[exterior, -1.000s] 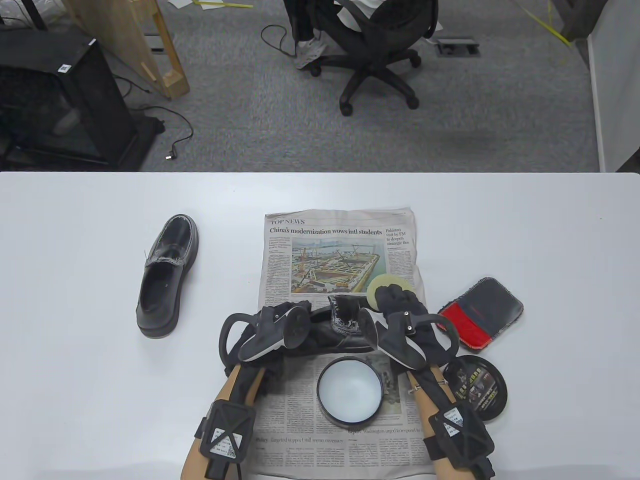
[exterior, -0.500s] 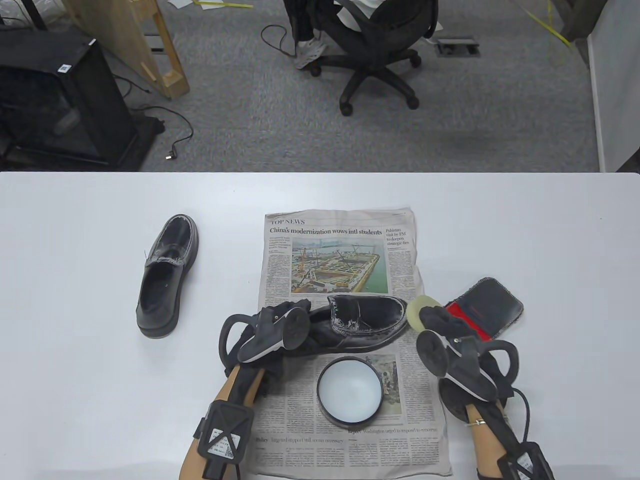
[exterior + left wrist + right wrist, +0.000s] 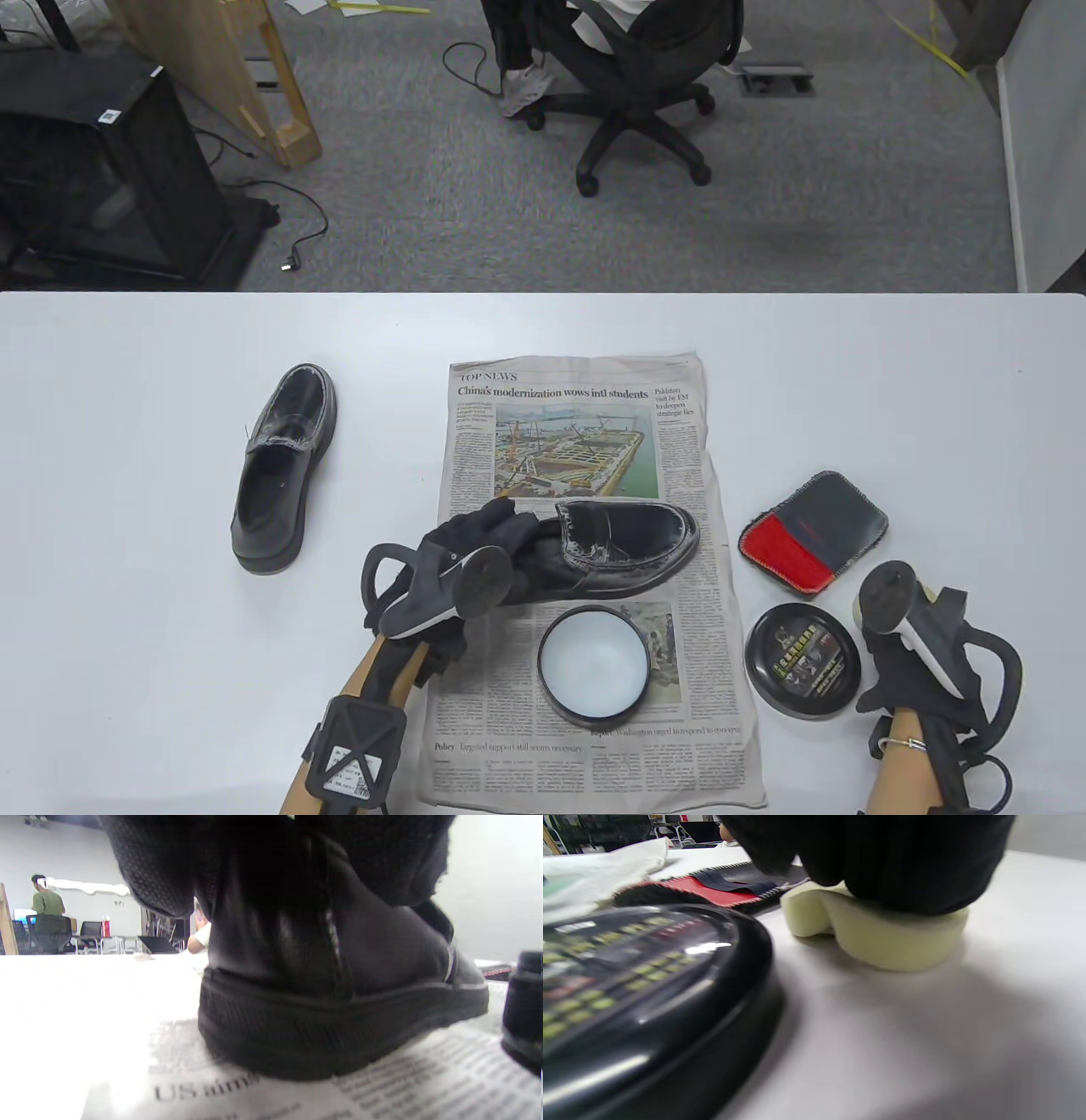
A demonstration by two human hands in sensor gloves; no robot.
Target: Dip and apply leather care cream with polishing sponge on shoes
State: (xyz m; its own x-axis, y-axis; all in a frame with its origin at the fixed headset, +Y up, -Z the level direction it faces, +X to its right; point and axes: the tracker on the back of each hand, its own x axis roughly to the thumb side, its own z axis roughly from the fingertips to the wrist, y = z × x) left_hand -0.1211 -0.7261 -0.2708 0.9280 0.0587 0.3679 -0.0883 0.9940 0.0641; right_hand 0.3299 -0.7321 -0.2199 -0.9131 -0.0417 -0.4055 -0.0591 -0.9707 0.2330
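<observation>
A black loafer [image 3: 632, 543] lies on the newspaper [image 3: 577, 424], toe to the right. My left hand [image 3: 479, 535] grips its heel; in the left wrist view the gloved fingers [image 3: 169, 866] curl over the top of the heel [image 3: 339, 984]. The open cream tin [image 3: 594, 666] stands just in front of the shoe. My right hand [image 3: 891, 671] is down on the table right of the tin's lid [image 3: 802, 662]. It holds the pale yellow polishing sponge [image 3: 882, 938] against the tabletop, gloved fingers [image 3: 903, 857] on top. The table view hides the sponge.
A second black loafer [image 3: 284, 467] stands on the white table [image 3: 127, 509] at the left. A red and dark cloth [image 3: 814, 531] lies behind the lid. An office chair [image 3: 636, 93] and a black case [image 3: 93, 170] stand on the floor beyond the far edge.
My right hand has carried the sponge from the shoe's toe rightwards and towards me, down onto the table beside the lid. The left hand has stayed on the heel.
</observation>
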